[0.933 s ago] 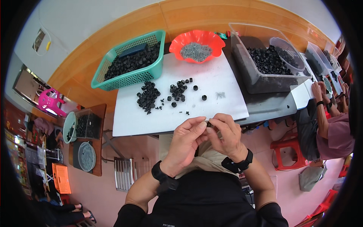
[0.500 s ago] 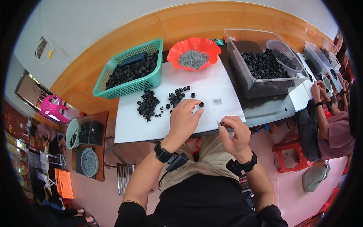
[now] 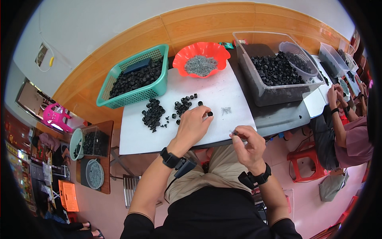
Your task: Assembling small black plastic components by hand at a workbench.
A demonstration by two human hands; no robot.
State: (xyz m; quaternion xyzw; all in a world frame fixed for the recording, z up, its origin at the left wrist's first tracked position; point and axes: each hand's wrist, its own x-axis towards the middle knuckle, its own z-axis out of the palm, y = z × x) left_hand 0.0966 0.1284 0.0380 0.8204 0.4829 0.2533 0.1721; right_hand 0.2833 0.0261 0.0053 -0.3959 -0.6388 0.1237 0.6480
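Observation:
My left hand (image 3: 194, 124) rests low over the white sheet (image 3: 135, 139), thumb and forefinger closed about a small round black cap (image 3: 210, 114). My right hand (image 3: 250, 146), at the sheet's near right edge, pinches a tiny dark part (image 3: 235, 133) with a thin pale end; its exact kind is too small to make out. Beyond the left hand lies a loose cluster of black caps (image 3: 182, 105), with one single cap (image 3: 200, 103) nearby. A bigger heap of flat black pieces (image 3: 152, 114) sits farther left. Thin clear-grey bits (image 3: 226, 110) lie to the right.
Along the wall stand a green basket (image 3: 159, 85) of black parts, a red scalloped bowl (image 3: 223, 53) of grey pieces and a clear bin (image 3: 274, 89) of black parts. A side table (image 3: 105, 159) holds more containers. At right, a person (image 3: 350, 139) sits beside a red stool (image 3: 306, 159).
The view has shifted slightly, so the table's contents appear a little lower and to the left. Both hands keep nearly the same pose and hold.

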